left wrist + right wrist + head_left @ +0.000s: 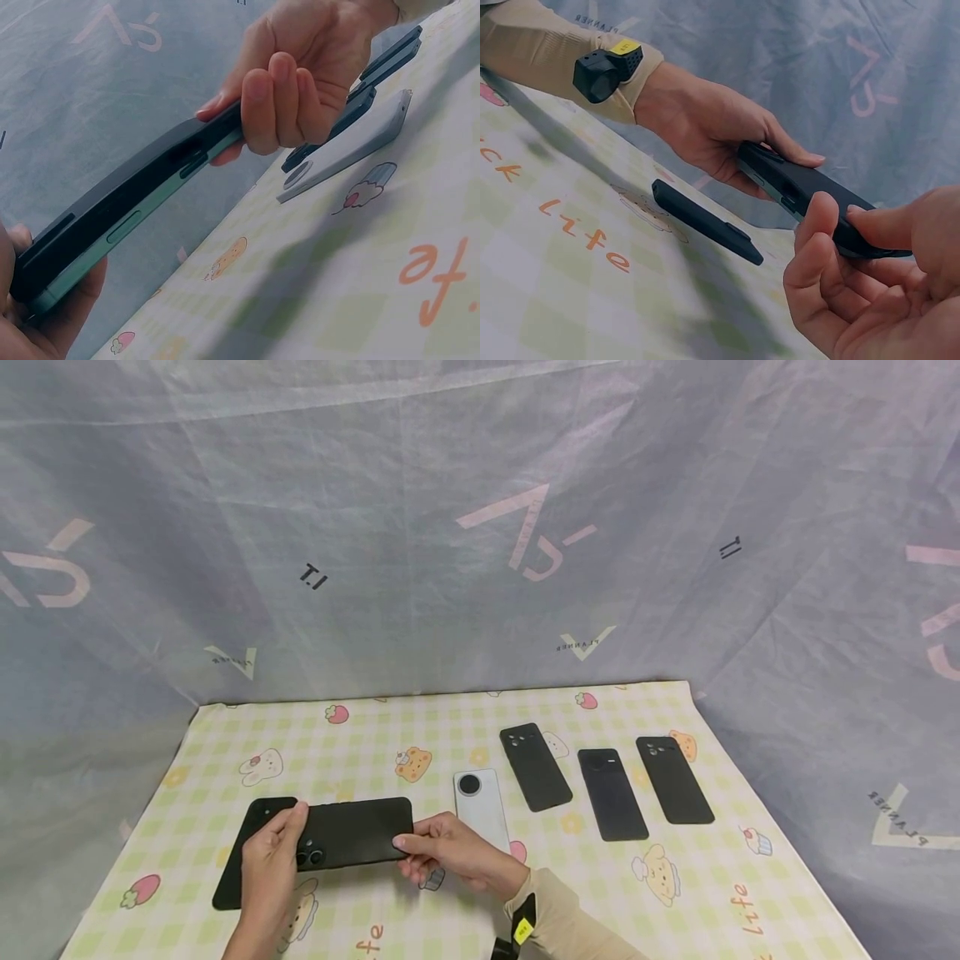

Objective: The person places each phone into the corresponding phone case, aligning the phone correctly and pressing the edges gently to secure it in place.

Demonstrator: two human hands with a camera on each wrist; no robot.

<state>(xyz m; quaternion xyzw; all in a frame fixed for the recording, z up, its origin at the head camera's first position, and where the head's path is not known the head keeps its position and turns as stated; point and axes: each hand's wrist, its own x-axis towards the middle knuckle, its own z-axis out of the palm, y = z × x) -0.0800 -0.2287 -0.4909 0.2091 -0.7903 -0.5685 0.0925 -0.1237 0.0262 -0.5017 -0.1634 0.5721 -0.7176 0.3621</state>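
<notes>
Both my hands hold a phone with a green side edge [124, 226] and a black case [360, 831] over its back, raised above the table. My left hand [268, 858] grips the camera end, thumb on top. My right hand [450, 852] pinches the opposite end between thumb and fingers. In the left wrist view, the case bows slightly and the phone's side with its buttons shows along it. The right wrist view shows my right hand [877, 277] near and my left hand [705, 124] beyond. Under my left hand lies another black phone or case [234, 868], partly hidden.
A white phone [480, 806] with a round camera lies behind my right hand. To its right are a black phone or case [536, 768], a dark phone [613, 797] and another black one [675, 781]. A checked cloth [585, 893] covers the table; a grey curtain [420, 527] hangs behind.
</notes>
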